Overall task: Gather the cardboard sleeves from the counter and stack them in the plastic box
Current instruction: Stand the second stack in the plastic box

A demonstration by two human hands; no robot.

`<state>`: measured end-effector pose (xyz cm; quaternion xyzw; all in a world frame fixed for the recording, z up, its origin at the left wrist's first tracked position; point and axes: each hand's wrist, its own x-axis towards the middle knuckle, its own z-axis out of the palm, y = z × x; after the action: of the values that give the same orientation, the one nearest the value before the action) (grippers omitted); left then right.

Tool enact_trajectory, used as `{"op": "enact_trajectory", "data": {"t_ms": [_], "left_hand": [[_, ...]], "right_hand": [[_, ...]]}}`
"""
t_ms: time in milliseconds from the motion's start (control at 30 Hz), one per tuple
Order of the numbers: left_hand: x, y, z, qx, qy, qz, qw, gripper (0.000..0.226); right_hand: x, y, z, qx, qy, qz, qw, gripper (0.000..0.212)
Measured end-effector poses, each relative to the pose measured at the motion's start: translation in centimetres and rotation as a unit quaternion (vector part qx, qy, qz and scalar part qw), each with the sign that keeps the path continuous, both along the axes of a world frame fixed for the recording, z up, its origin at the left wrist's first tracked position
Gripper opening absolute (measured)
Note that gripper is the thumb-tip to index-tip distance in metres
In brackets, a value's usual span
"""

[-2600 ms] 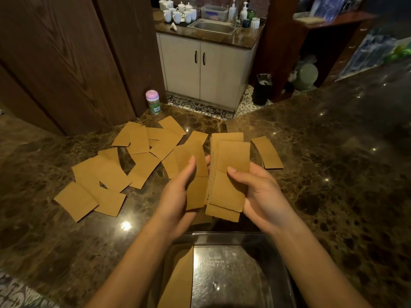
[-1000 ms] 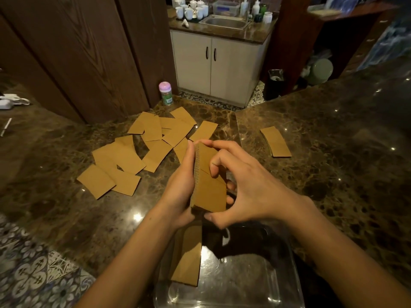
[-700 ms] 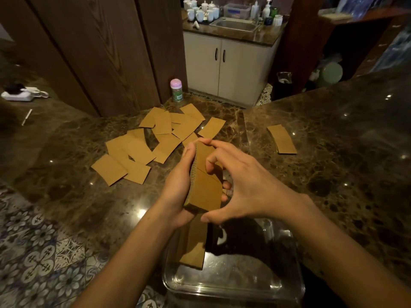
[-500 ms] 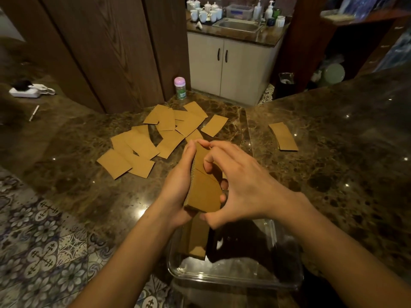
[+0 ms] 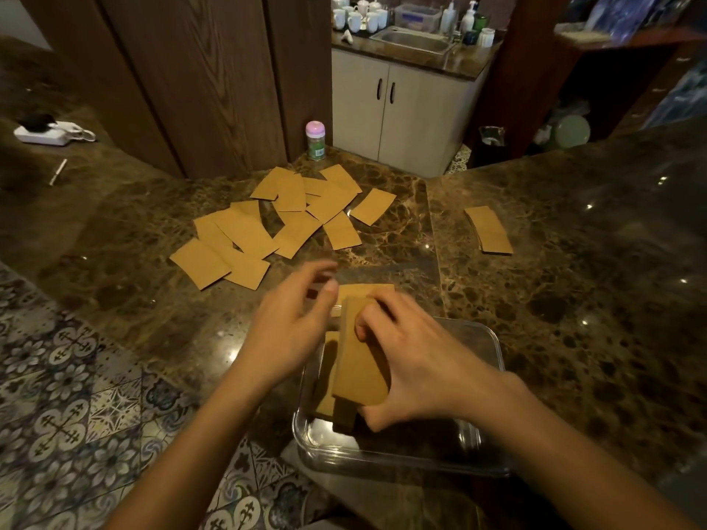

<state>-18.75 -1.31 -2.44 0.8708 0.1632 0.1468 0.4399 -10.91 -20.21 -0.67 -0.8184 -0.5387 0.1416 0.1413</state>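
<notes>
Dark marble tabletop (image 5: 574, 300) fills most of the scene, with patterned tile floor (image 5: 57, 395) at lower left and wood panels, a white cabinet (image 5: 398, 105) and a sink (image 5: 413, 40) behind. A clear box (image 5: 386, 459) stands at the near edge.

Over it, the right grip (image 5: 417, 361) clasps a stack (image 5: 359, 365) of brown sleeves. Its fingers (image 5: 369, 323) curl over the far end and the thumb hooks the near end. The stack tilts, its near end dipped into the box's left half, and one sleeve juts out past the fingers at the far end. Another sleeve (image 5: 329, 361) leans in the box just left of the stack, partly hidden by it.

The left grip (image 5: 290, 334), blurred, hangs just left of the stack with fingers loosely spread, holding nothing. Whether its thumb brushes the stack cannot be told.

Farther out on the tabletop, well apart from both grips, loose sleeves (image 5: 264, 231) lie flat in an overlapping scatter. A small separate pile (image 5: 489, 231) lies off to the right. A pink-capped bottle (image 5: 315, 141) stands upright at the far edge, just beyond the scatter.

A white power strip (image 5: 42, 133) and a thin white stick (image 5: 58, 172) lie on the left wing. White cups (image 5: 355, 19) stand beside the sink.
</notes>
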Motion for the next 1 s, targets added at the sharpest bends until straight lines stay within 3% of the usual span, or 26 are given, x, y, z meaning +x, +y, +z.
{"op": "enact_trajectory", "data": {"t_ms": [133,367,633,767,900,1000], "left_hand": [[-0.9,-1.0,-3.0,0.061,0.081,-0.087,0.991,0.046],[-3.9,-2.1,-4.4,0.045,0.047,-0.042,0.997,0.048],[-4.7,-2.2,-5.7,0.031,0.062,-0.030,0.997,0.051],[-4.9,-2.7,-5.3,0.032,0.077,-0.029,0.996,0.065],[-5.5,-3.5,-5.2,0.051,0.109,-0.018,0.993,0.088],[-5.7,-3.5,-5.2,0.048,0.128,-0.003,0.991,0.087]], "right_hand": [[-1.2,1.3,-1.9,-0.039,-0.042,-0.002,0.998,0.100],[-2.0,1.9,-3.8,0.008,-0.064,-0.019,0.998,0.090],[-2.7,2.2,-7.0,0.045,-0.008,-0.036,0.998,0.089],[-2.8,2.5,-7.5,0.008,0.003,-0.036,0.999,0.096],[-3.0,2.2,-7.4,-0.004,-0.012,-0.035,0.999,0.084],[-3.3,2.2,-7.1,-0.006,-0.033,-0.050,0.998,0.084]]}}
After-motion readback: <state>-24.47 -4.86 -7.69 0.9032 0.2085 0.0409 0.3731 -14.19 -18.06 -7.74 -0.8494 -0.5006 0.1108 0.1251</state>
